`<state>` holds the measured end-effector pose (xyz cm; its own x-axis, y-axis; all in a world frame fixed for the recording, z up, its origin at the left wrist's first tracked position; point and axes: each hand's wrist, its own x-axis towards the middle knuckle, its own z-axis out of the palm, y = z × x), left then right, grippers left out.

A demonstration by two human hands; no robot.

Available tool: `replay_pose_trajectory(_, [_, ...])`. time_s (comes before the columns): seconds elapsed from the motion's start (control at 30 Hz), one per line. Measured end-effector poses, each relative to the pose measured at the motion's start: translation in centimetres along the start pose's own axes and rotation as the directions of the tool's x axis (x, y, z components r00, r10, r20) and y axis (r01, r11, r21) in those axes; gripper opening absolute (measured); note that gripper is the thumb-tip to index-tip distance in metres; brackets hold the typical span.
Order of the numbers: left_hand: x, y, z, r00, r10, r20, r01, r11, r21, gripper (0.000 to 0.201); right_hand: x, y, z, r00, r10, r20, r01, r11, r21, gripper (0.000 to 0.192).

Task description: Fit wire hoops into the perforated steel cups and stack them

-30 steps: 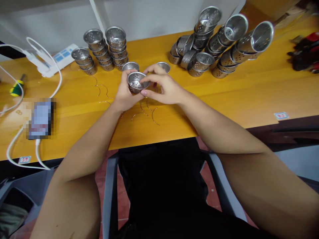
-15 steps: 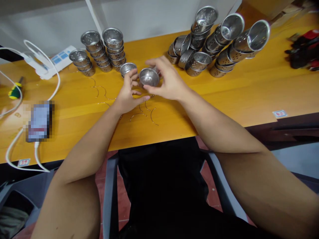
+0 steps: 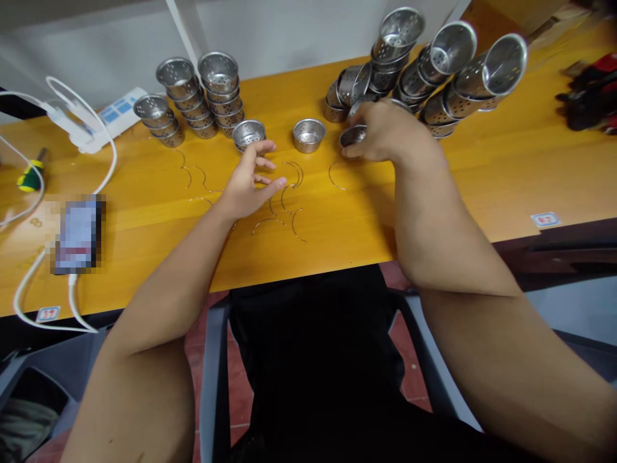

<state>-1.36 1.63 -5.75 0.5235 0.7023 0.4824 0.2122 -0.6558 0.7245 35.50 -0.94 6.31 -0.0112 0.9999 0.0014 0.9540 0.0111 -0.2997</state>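
My right hand (image 3: pixel 391 132) has its thumb and fingers closed round a small perforated metal cup (image 3: pixel 353 136), beside the stacks at the right. Palm inward and fingers spread, my left hand (image 3: pixel 251 180) holds nothing. Just beyond its fingertips stands another perforated cup (image 3: pixel 249 134). Between the two hands a single metal cup (image 3: pixel 308 136) sits upright on the table. Several thin curved wires (image 3: pixel 299 225) lie scattered on the wood around and in front of my left hand. One curved wire (image 3: pixel 331 175) lies apart, nearer my right hand.
Stacked metal cups (image 3: pixel 219 90) stand at the back left; taller, leaning stacks (image 3: pixel 446 96) are at the right. On the left are a power strip (image 3: pixel 108 119), white cables, a phone (image 3: pixel 77 235) and a green-yellow screwdriver (image 3: pixel 29 179). Red-black tools (image 3: pixel 590 96) lie far right.
My right hand has let go of one cup, which now stands on the table, and has moved right to another cup near the stacks. My left hand has barely moved.
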Motion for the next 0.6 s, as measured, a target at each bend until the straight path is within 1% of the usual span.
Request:
replay_pose_trajectory(0.03, [0.0,0.2,0.0,1.000,-0.011,-0.002,0.011,1.000,0.001,0.086,-0.1,-0.1,0.0,1.000,-0.008,0.000,0.008,1.000,-0.005,0.050])
replay_pose_trajectory(0.07, [-0.1,0.5,0.0,1.000,-0.022,-0.005,0.022,1.000,0.001,0.085,-0.1,-0.1,0.0,1.000,-0.024,-0.010,0.024,1.000,-0.003,0.053])
replay_pose_trajectory(0.17, [-0.2,1.3,0.1,0.998,-0.068,-0.017,0.068,0.998,0.014,0.082,0.1,-0.1,0.5,0.993,-0.098,-0.071,0.101,0.994,0.043,0.077])
replay_pose_trajectory(0.2, [-0.2,1.5,0.1,0.996,-0.084,-0.018,0.085,0.996,0.021,0.081,0.1,-0.3,0.6,0.987,-0.124,-0.097,0.132,0.988,0.078,0.081])
replay_pose_trajectory(0.23, [-0.2,1.7,0.1,0.995,-0.097,-0.019,0.098,0.995,0.028,0.081,0.1,-0.5,0.8,0.981,-0.150,-0.123,0.165,0.979,0.121,0.081])
replay_pose_trajectory(0.3, [-0.2,1.9,0.1,0.994,-0.104,-0.017,0.104,0.994,0.030,0.080,-0.2,-1.6,0.9,0.971,-0.191,-0.141,0.217,0.955,0.204,0.067])
replay_pose_trajectory(0.37, [-0.2,2.0,0.1,0.995,-0.099,-0.017,0.100,0.995,0.026,0.076,-0.8,-3.2,1.0,0.972,-0.213,-0.096,0.230,0.947,0.226,0.049])
replay_pose_trajectory(0.43, [-0.2,2.0,0.1,0.995,-0.102,-0.019,0.102,0.994,0.034,0.074,-1.5,-4.7,1.0,0.979,-0.204,0.002,0.202,0.969,0.143,0.034])
replay_pose_trajectory(0.5, [-0.2,2.0,0.1,0.994,-0.105,-0.021,0.106,0.993,0.046,0.074,-1.9,-5.7,1.0,0.982,-0.173,0.076,0.172,0.985,0.027,0.028])
replay_pose_trajectory(0.53, [-0.2,2.1,0.1,0.994,-0.106,-0.021,0.107,0.993,0.051,0.074,-2.0,-5.9,1.0,0.984,-0.153,0.090,0.155,0.988,-0.013,0.026])
replay_pose_trajectory(0.6, [-0.2,2.2,0.1,0.995,-0.100,-0.018,0.101,0.993,0.056,0.074,-2.0,-6.0,1.0,0.990,-0.107,0.092,0.111,0.993,-0.040,0.027])
